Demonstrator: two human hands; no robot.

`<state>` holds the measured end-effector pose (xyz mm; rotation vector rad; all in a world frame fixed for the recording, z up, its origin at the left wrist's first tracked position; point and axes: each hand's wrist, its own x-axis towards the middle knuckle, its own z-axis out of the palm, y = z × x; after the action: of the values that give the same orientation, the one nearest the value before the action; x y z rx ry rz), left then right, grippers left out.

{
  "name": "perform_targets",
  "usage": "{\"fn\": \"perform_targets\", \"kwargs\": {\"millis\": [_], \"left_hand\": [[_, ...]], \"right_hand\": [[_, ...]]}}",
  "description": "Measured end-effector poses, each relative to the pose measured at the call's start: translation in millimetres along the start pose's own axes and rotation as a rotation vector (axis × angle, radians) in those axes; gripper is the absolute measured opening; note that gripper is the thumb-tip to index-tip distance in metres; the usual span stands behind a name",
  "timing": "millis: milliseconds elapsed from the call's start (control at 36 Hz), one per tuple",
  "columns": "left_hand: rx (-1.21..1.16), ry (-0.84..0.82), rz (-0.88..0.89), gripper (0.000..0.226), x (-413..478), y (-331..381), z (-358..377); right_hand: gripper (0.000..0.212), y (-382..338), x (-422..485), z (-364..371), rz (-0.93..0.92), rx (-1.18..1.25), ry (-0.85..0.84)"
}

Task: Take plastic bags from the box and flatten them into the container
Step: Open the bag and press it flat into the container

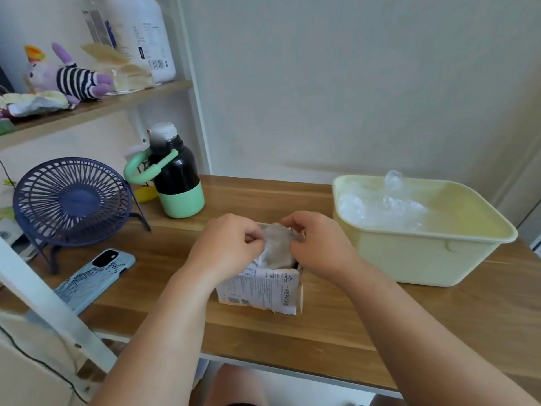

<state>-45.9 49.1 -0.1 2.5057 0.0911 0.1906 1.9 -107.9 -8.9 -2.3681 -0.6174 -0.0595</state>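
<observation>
Both forearms reach forward from the bottom of the view and converge over a small printed cardboard box [260, 291] that stands near the front middle of the wooden worktop [351, 332]. The left hand [231, 241] sits at the box's left top edge, back of the hand up, wrist slightly bent. Its fingers [253, 237] are curled inward and pinch the left side of a crumpled clear plastic bag [278, 244]. The right hand [317, 244] mirrors it at the box's right top edge, knuckles raised, fingers [294, 222] curled and pinching the bag's right side. The bag bulges up out of the open top of the box, held between the two hands, with its lower part inside the box.

To the right, apart from the box, stands a pale yellow container [424, 259]. More clear bags [377, 206] lie loosely inside it toward its left half.

On the left of the worktop are a black and mint-green bottle [175, 177], a dark blue desk fan [73, 200] and a phone [93, 276] lying face down in a light blue case. A striped plush toy [70, 79] lies on the shelf [117, 102] above.
</observation>
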Motion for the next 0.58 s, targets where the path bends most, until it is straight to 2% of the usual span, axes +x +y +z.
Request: {"fn": "perform_targets", "kwargs": {"millis": [111,222,361,472,583], "left_hand": [[-0.158,0.078,0.027,0.024,3.4,-2.1,5.4],[-0.357,0.117,0.052,0.02,4.2,-4.6,7.5],[-0.504,0.13,0.093,0.023,4.5,-9.1,7.8],[-0.603,0.147,0.138,0.024,4.8,-11.6,8.0],[-0.674,0.131,0.169,0.026,4.2,-8.9,11.3]], "right_hand": [[0.041,-0.8,-1.7,-2.2,-0.063,0.087,-0.013],[0.028,-0.9,1.1,0.9,-0.051,0.111,-0.01],[0.033,1.4,5.5,0.6,-0.026,0.053,-0.034],[0.039,-3.7,6.2,-4.1,-0.049,0.121,-0.153],[0.015,-4.3,7.4,-2.6,-0.115,0.173,-0.171]]}}
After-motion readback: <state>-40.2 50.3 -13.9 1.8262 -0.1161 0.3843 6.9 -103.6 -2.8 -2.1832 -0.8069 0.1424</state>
